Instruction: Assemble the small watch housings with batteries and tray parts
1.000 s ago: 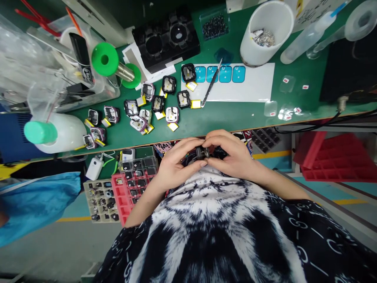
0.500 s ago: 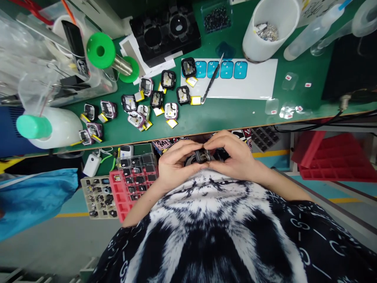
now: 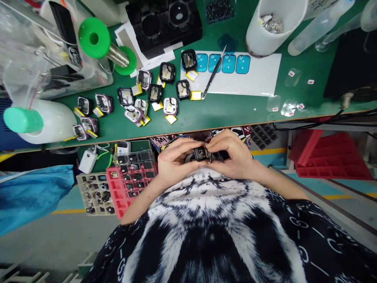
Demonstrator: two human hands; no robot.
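Observation:
A small black watch case (image 3: pixel 200 154) is held close to my body, below the bench's front edge. My left hand (image 3: pixel 176 160) pinches its left side between thumb and fingers. My right hand (image 3: pixel 232 154) is closed on its right side, where a thin dark part stands at the case's edge; whether that part is joined on, I cannot tell. My fingers hide much of the case. On the bench lie several similar watch cases, among them a black case (image 3: pixel 183 89) and a purple case (image 3: pixel 133 114), with yellow-wrapped batteries (image 3: pixel 196 95) beside them.
Tweezers (image 3: pixel 214 72) lie across a white sheet with blue stickers (image 3: pixel 243 65). A white cup (image 3: pixel 262 41) of small metal parts, a solder spool (image 3: pixel 94 38) and a white bottle (image 3: pixel 55 122) stand on the bench. Left below are a red tray (image 3: pixel 113 196) and a beige tray (image 3: pixel 96 194).
The head view has shifted slightly, so the bench items sit a little higher in the picture. Both hands keep hold of the watch case, with only slight finger movement.

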